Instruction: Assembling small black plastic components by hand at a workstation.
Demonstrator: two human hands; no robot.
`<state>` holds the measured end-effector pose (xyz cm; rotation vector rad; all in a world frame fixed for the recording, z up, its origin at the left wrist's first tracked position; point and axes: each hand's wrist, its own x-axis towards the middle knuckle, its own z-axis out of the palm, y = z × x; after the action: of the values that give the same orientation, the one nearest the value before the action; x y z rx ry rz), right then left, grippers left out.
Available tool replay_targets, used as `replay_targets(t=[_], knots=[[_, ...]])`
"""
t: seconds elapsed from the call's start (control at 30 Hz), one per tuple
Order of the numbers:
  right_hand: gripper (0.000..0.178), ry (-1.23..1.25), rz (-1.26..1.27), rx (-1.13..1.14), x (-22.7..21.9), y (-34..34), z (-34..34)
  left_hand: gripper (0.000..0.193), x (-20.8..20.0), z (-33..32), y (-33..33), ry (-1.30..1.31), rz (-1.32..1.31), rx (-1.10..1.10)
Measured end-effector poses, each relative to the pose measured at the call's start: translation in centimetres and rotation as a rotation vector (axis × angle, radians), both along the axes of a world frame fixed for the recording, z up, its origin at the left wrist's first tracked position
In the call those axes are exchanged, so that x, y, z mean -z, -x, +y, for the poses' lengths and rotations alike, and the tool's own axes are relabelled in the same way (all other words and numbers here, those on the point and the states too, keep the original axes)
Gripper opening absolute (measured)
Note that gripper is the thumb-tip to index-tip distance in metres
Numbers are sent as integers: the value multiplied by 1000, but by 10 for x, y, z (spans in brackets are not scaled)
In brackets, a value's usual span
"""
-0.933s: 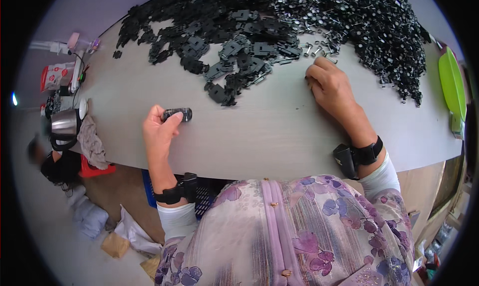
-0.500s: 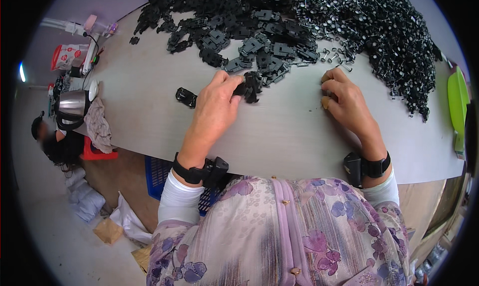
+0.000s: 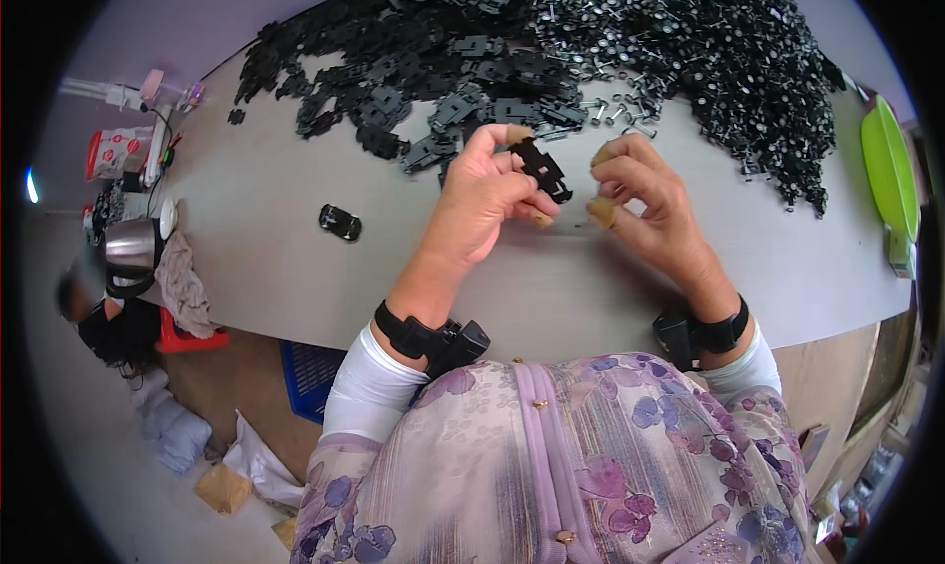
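My left hand (image 3: 477, 198) is closed on a black plastic toy car chassis (image 3: 544, 173), tilted above the table between thumb and fingers. A short gap away on the right, my right hand (image 3: 652, 208) has its fingers bent and drawn together, fingertips toward the chassis. What those fingers hold, if anything, is too small or hidden to make out. Tan coverings wrap several fingertips on both hands. A small finished-looking black toy car (image 3: 341, 222) lies on the table left of my left hand. Beyond the hands spreads a heap of black chassis pieces (image 3: 384, 106).
A large pile of wheels on metal axles (image 3: 758, 92) fills the back right of the grey table (image 3: 285, 269). A green basin (image 3: 889, 170) stands at the right edge. At the left are a kettle (image 3: 133, 249) and a cloth (image 3: 184, 283). Another person (image 3: 113, 323) sits beyond.
My left hand has picked up a chassis from the near edge of the heap and brought it right. My right hand has come left toward it. The view has shifted slightly.
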<state>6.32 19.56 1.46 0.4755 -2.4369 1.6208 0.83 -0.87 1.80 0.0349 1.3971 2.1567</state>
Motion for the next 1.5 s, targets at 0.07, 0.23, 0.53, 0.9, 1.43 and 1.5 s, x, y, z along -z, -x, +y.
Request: replay_targets(t=[0.07,0.23,0.53,0.9,1.43,1.5], knots=[[24,13,1,-34,0,-3,-5,37,4,9,0,-6,2,66],[26,19,38,-18,8,-3,-6,25,5,12,-1,99,7,147],[24,-208,363,32,3,1,-11,17,18,11,0,-92,-206,108],[21,-185,311,8,5,0,-8,19,31,3,4,-252,-272,285],[27,-278,224,303,9,39,49,16,23,7,2,-58,-113,236],[28,-391,251,329,20,49,65,17,23,7,3,-61,-103,246]])
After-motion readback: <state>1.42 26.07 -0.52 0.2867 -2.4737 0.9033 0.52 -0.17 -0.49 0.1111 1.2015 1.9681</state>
